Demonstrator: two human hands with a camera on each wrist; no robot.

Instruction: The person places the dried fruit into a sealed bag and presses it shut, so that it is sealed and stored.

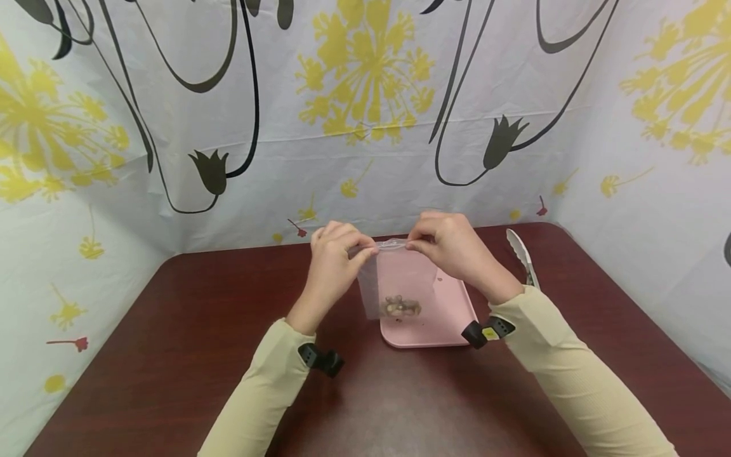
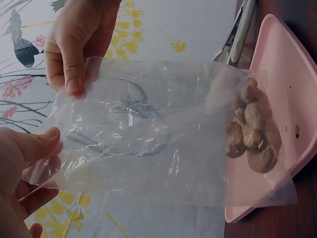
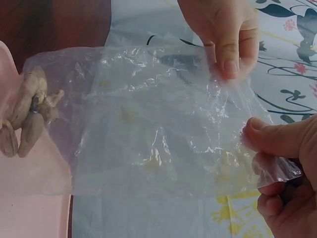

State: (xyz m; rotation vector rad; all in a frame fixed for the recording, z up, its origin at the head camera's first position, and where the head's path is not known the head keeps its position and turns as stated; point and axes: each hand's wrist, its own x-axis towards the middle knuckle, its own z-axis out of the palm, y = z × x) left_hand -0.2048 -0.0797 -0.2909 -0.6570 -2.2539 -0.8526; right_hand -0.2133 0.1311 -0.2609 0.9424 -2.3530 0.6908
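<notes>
A clear plastic bag (image 2: 148, 134) hangs upright between both hands, its top edge toward them. Several brown, lumpy pieces, like unshelled peanuts (image 2: 253, 121), lie at its bottom. My left hand (image 1: 335, 263) pinches one top corner between thumb and fingers. At the other end of the top edge, my right hand (image 1: 451, 247) pinches the film the same way. Between the hands the edge is crumpled; whether the bag's mouth is sealed I cannot tell. Behind and beneath the bag lies a pink tray (image 1: 445, 327), partly seen through the film.
A pair of tongs (image 1: 520, 251) with pale tips lies right of the tray, partly hidden by the right forearm. Small dark crumbs (image 2: 297, 131) dot the tray. The dark red table (image 1: 200, 343) meets a patterned sheet (image 1: 365, 171) at the back and sides.
</notes>
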